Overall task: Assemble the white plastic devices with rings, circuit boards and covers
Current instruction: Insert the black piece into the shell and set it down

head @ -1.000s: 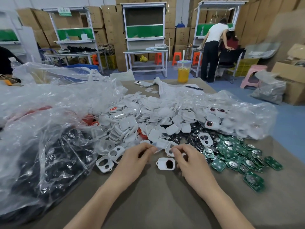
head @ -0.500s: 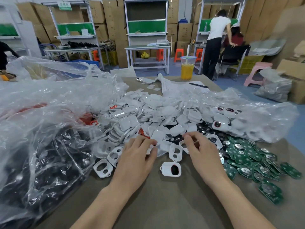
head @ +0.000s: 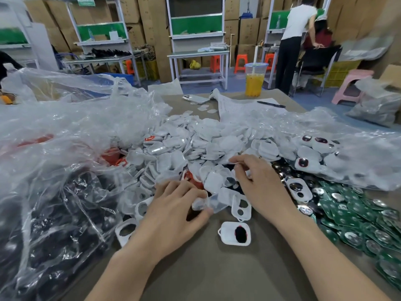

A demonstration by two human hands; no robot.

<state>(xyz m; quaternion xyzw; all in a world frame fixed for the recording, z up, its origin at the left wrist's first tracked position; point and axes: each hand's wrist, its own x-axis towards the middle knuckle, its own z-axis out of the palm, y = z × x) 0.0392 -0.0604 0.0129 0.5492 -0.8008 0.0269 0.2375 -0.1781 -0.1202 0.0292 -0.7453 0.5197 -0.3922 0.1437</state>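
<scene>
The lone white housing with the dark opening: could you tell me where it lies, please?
In the head view the white housing lies just right of centre on the table, between the left hand and right hand, nearer than the parts pile.

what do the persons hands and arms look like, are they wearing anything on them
The left hand and right hand are bare: no gloves, and no rings, watch or bracelet that I can see. Both forearms are uncovered down to the frame's edge, so no sleeves show.

Bare bench (head: pixel 206 274) lies open nearest. White covers (head: pixel 217 135) heap ahead; a plastic bag (head: pixel 54 181), perhaps of rings (head: pixel 50 240), crowds left, circuit boards (head: pixel 351 216) right.
</scene>
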